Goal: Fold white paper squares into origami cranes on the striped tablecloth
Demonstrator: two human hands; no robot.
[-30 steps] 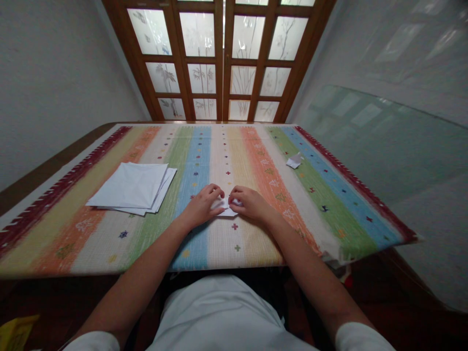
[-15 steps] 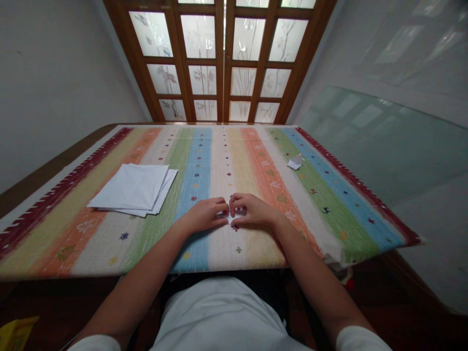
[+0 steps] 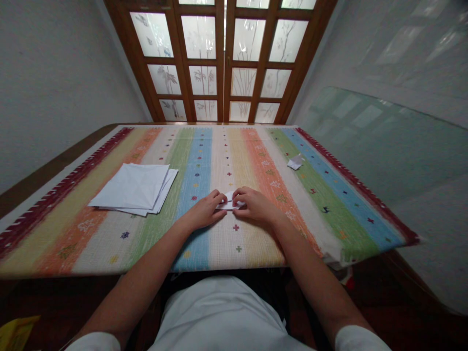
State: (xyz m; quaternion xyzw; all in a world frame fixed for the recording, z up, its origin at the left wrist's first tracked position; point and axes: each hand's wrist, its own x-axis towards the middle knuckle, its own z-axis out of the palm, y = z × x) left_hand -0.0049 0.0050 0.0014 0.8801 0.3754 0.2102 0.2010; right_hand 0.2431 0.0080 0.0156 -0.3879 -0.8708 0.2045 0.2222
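Note:
A small folded piece of white paper point(image 3: 228, 205) lies between my hands near the front middle of the table. My left hand point(image 3: 209, 208) pinches its left side between thumb and fingers. On the other side my right hand point(image 3: 252, 204) grips the right edge the same way. The paper's top comes to a point just beyond my fingertips; its outer ends are partly hidden by my fingers.
A stack of white paper sheets point(image 3: 129, 187) rests to the left on the striped tablecloth point(image 3: 219, 248). Toward the back right lies a small folded paper piece point(image 3: 294, 162). A glass panel point(image 3: 395, 141) leans by the right wall.
Both hands have moved slightly away from my body and a little apart. More of the folded paper shows between them, including its pointed top.

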